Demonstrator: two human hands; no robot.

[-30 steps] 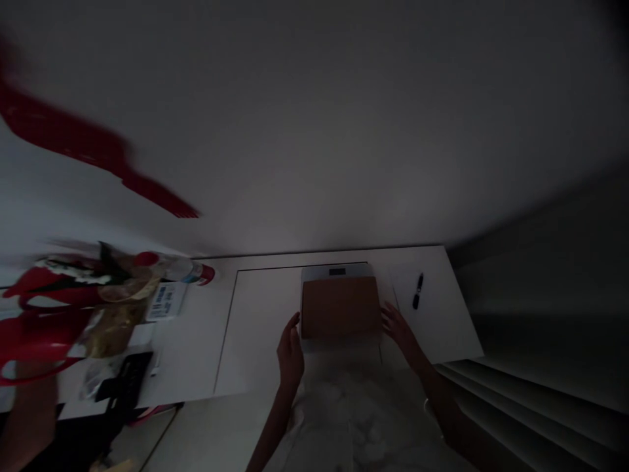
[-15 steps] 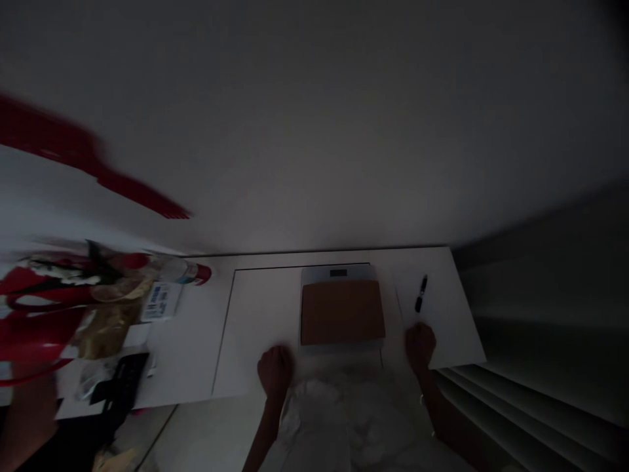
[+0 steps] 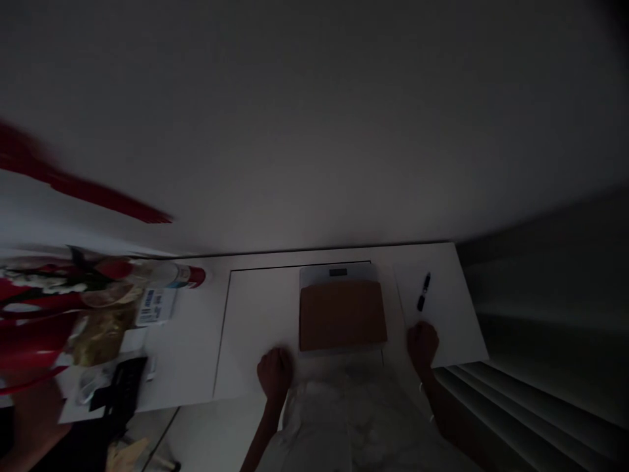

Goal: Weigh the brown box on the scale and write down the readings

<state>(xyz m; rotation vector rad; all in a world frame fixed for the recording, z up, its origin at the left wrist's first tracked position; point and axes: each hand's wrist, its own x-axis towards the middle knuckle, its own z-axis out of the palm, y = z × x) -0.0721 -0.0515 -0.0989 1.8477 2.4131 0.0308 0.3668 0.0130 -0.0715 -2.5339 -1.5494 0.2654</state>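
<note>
A brown cardboard box rests on a pale flat device with a small dark display, at the middle of the white table. My left hand lies closed at the table's front edge, left of the box, with nothing visible in it. To the right of the box, my right hand is also closed, resting at the lower part of a white paper sheet. A black pen lies on that sheet, just beyond my right hand. Neither hand touches the box.
On the left stand a bottle with a red cap, a white box with blue print, a brownish bag, white flowers and a red bag. Another person's arm shows at lower left. A wall rises behind the table.
The view has shifted slightly, moving the left-side objects a little leftward. Both of my hands stay closed in nearly the same places.
</note>
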